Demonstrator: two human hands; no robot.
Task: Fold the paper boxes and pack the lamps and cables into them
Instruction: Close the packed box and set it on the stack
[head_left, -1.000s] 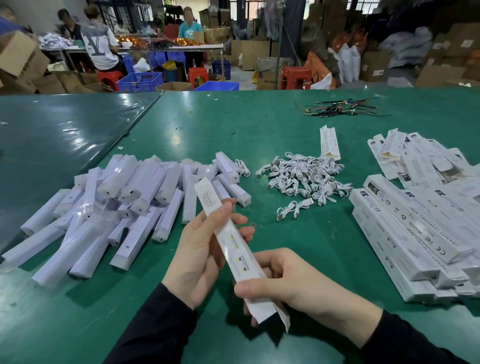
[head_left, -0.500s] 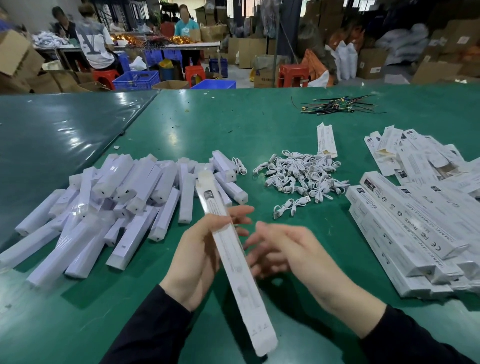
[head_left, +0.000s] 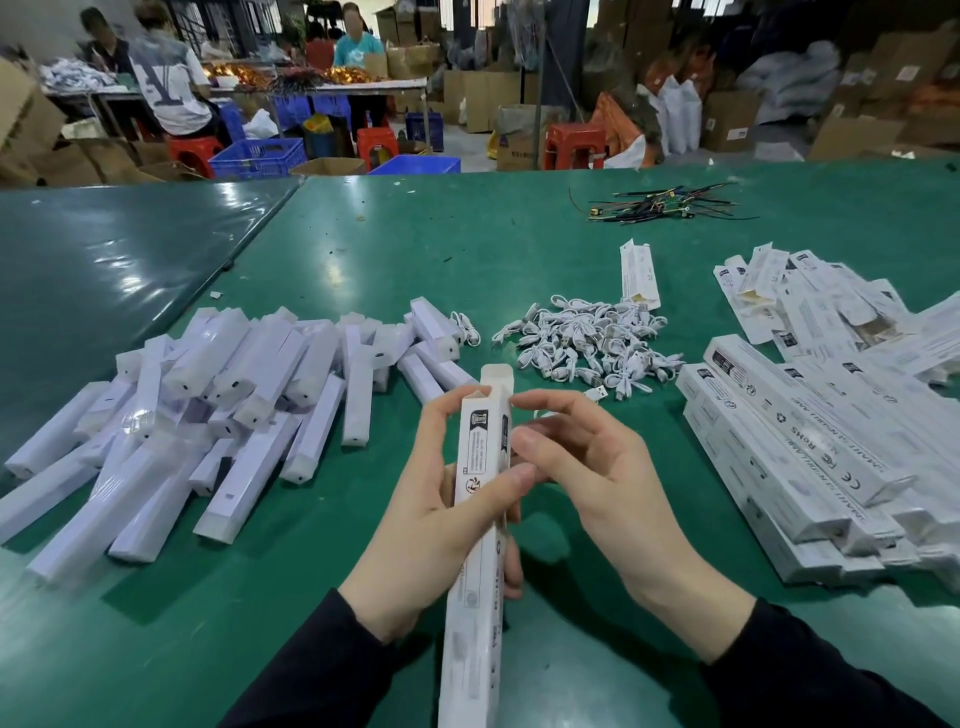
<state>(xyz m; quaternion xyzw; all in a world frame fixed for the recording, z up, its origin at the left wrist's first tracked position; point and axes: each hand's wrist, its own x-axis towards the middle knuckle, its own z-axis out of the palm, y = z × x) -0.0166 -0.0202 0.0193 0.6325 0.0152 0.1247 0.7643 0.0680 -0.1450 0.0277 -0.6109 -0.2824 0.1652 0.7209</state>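
A long white paper box (head_left: 478, 519) stands nearly upright in front of me, squared up, its top flap open. My left hand (head_left: 431, 519) grips it round the middle, thumb across the printed face. My right hand (head_left: 587, 478) is at the box's right side near the top, fingers loosely curled, fingertips touching its edge and top corner. A heap of white lamps (head_left: 208, 415) wrapped in film lies to the left. Several small white coiled cables (head_left: 587, 343) are piled beyond the box.
Stacks of finished boxes (head_left: 810, 467) and flat box blanks (head_left: 810, 301) fill the right side of the green table (head_left: 395, 249). One flat box (head_left: 639, 275) lies behind the cables. A bundle of dark wires (head_left: 665, 208) sits at the far edge. People work at tables behind.
The box went from a slanted flat sleeve to a squared, nearly upright box. My right hand let go of its lower end and moved up to its top edge.
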